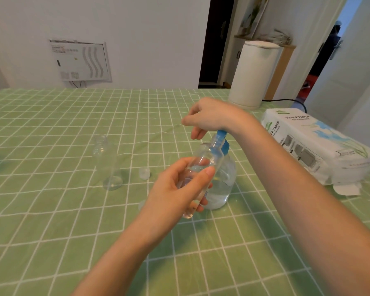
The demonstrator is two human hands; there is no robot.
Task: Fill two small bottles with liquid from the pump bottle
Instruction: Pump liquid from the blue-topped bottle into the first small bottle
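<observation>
Where the green checked tablecloth (pixel 51 210) spreads, the clear blue-topped pump bottle (pixel 224 189) stands under the right hand (pixel 209 116), whose loosely bent fingers grip nothing. The left hand (pixel 171 195) curls round a tilted small clear bottle (pixel 205 161) at its spout. A second small clear bottle (pixel 108 163) stands upright well to their left.

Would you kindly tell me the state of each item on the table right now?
Pump bottle: upright, partly full.
Held small bottle: tilted, uncapped, mouth at spout.
Other small bottle: upright, uncapped, looks empty.
Cap: loose on the cloth.
Left hand: grips that tilted bottle.
Right hand: rests on the pump head.
</observation>
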